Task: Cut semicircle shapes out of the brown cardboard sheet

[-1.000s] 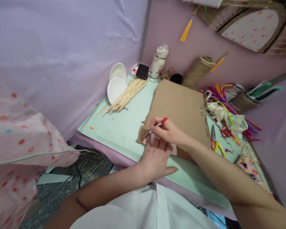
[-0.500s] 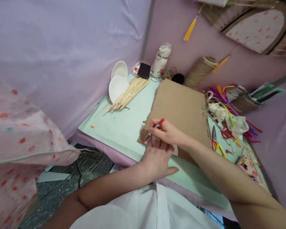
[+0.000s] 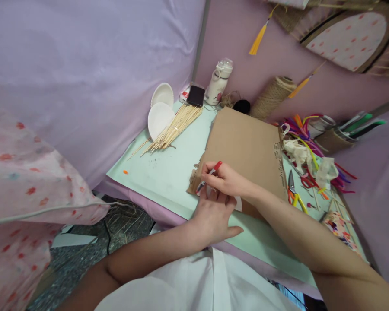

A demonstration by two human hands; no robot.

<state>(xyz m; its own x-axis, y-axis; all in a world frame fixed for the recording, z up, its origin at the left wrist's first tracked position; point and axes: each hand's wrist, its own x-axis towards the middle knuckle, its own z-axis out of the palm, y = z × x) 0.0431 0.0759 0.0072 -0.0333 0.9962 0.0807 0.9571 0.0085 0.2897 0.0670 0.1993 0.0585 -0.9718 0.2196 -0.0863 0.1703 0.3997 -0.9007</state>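
My right hand (image 3: 227, 178) is closed around a red-and-white pen (image 3: 216, 167), its tip pointing down toward the near left corner of a brown cardboard sheet (image 3: 246, 142). Just below it, my left hand (image 3: 214, 218) lies flat with its thumb stretched out to the right. The left fingers press on a white, curved-edged piece (image 3: 238, 204) on the cardboard's near edge. Both hands cover most of that piece, so its full shape is hidden. Along its left side the cardboard is torn and ragged.
Bamboo sticks (image 3: 178, 127), white bowls (image 3: 158, 119), a phone (image 3: 196, 95) and a water bottle (image 3: 218, 82) stand at the back left. A twine spool (image 3: 274, 97) is behind the cardboard. Scissors (image 3: 291, 185), pipe cleaners (image 3: 311, 149) and a pen cup (image 3: 335, 140) occupy the right.
My right hand and the pen have shifted very slightly to the left. The left hand stays in place, pressing on the white piece.
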